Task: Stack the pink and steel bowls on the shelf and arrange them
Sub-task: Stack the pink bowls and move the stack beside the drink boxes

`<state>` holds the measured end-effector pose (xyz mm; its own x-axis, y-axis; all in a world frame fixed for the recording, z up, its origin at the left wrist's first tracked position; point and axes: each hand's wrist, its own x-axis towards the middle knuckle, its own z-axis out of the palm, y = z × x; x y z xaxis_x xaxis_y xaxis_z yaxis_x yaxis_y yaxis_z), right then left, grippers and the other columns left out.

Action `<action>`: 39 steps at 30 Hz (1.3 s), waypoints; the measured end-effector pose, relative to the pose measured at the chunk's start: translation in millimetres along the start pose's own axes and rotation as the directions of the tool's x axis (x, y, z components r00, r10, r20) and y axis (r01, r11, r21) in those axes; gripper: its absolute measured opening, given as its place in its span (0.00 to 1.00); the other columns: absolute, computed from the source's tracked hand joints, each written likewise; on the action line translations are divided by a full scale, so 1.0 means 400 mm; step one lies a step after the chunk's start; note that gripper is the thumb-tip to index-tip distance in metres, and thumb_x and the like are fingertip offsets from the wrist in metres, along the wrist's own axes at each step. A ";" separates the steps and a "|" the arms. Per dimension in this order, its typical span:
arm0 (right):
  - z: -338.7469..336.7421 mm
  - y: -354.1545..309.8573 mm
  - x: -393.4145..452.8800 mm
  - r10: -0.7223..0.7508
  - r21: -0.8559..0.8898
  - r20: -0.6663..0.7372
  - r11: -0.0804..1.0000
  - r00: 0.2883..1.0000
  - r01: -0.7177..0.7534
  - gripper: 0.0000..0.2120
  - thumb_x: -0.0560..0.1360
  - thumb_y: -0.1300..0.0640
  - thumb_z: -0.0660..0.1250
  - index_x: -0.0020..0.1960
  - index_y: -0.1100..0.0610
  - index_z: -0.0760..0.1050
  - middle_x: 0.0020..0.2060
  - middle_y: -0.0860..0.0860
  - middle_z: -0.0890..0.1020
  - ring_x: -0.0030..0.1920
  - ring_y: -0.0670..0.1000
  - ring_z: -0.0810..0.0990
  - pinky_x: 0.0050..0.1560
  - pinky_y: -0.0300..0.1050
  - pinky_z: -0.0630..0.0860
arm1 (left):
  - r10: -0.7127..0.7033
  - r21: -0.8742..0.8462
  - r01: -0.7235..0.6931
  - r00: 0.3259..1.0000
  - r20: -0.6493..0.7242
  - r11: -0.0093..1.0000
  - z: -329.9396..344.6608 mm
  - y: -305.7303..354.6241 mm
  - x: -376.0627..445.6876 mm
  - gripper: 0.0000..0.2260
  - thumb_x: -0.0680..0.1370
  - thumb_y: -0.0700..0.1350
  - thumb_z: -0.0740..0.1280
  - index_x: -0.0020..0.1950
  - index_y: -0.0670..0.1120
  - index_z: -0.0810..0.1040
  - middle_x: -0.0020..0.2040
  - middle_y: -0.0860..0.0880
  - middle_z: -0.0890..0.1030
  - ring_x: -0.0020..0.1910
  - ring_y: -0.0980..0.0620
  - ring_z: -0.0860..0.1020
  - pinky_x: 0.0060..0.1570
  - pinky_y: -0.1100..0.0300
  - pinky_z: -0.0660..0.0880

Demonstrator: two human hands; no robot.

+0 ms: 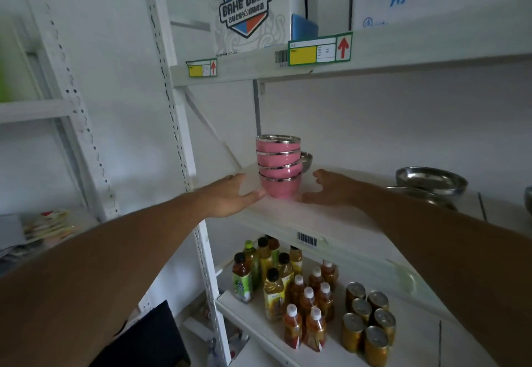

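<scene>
pink bowls (279, 169), four nested upright in one stack, stand near the left end of the middle shelf (325, 217). left hand (233, 195) lies open, fingertips touching the bottom bowl. right hand (331, 186) is open just beside the stack; contact cannot be told. small steel bowl (307, 161) is mostly hidden behind the stack. larger steel bowls (430, 184) sit at right, the lower one partly covered by the forearm

steel bowl (307, 160): mostly hidden behind pink stack (279, 166) | shelf labels (319, 49): unreadable
</scene>
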<state>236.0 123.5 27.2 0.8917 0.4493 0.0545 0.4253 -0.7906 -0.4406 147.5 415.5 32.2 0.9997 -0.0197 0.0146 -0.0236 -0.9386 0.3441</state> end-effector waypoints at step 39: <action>0.040 -0.079 0.126 0.005 0.280 -0.165 0.959 0.986 0.042 0.22 0.73 0.49 0.80 0.65 0.51 0.82 0.57 0.48 0.87 0.59 0.49 0.84 0.66 0.54 0.79 | 0.497 -0.447 -0.467 0.866 -0.054 0.764 0.043 -0.051 0.341 0.21 0.75 0.65 0.78 0.67 0.69 0.79 0.63 0.63 0.86 0.64 0.63 0.83 0.65 0.67 0.78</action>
<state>265.2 177.9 29.7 0.9072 0.3702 0.1996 0.4018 -0.6226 -0.6715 284.5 426.1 11.1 0.8535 -0.4654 0.2345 -0.4875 -0.5537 0.6751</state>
